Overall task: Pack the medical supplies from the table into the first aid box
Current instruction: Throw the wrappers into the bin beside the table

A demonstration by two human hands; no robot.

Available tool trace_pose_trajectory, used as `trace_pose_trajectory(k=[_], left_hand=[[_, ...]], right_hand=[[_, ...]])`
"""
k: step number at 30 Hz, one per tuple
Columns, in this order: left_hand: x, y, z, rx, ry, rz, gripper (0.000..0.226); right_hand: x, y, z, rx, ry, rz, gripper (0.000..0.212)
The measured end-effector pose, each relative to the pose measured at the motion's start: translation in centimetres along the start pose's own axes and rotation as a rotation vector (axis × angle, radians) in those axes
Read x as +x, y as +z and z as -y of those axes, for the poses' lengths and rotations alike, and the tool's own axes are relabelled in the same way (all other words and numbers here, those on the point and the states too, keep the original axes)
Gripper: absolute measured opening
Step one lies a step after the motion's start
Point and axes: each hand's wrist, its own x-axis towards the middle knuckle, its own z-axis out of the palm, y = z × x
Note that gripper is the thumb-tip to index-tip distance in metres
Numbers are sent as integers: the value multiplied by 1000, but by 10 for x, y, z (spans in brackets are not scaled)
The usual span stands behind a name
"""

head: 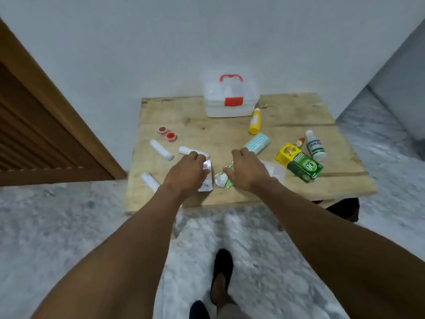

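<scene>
The clear first aid box (231, 104), lid closed, with red handle and latch, stands at the table's far edge. My left hand (186, 174) hovers over a flat silver blister pack (207, 180), fingers loosely bent, near a white bandage roll (186, 150). My right hand (247, 172) reaches over foil pill strips (222, 179), fingers relaxed; whether it touches them is unclear. Supplies lie around: two white rolls (161, 150) (150, 181), two red-capped jars (167, 134), a light blue pack (258, 143), a yellow bottle (255, 122).
At the right of the wooden table (299, 116) lie a green box (304, 168), a yellow box (287, 154), a white bottle (315, 146) and a small red-tipped tube (300, 142). A clear plastic bag (274, 169) lies beside my right hand. A wooden door (46, 134) stands left.
</scene>
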Motion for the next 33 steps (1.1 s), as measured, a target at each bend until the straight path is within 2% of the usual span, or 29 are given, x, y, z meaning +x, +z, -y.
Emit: trace_pose_trajectory(k=[3, 4, 9, 13, 17, 23, 28, 33], left_hand=[[12, 20, 14, -63, -42, 59, 38], [13, 25, 16, -66, -39, 83, 39], [23, 48, 30, -63, -30, 154, 42], [20, 61, 38, -45, -19, 157, 51], [16, 59, 40, 4, -12, 123, 43], [7, 50, 43, 79, 68, 136, 25], [6, 17, 47, 120, 160, 109, 20], [37, -35, 31, 102, 276, 2, 23]], right_hand=[[10, 26, -5, 11, -1, 4, 47], [10, 29, -3, 28, 35, 69, 49], [26, 50, -6, 24, 88, 168, 61], [31, 58, -6, 13, 87, 153, 64], [30, 61, -4, 80, 104, 132, 55], [11, 64, 12, 170, 58, -15, 24], [-1, 36, 27, 31, 142, 114, 19], [-12, -17, 18, -10, 199, -60, 20]])
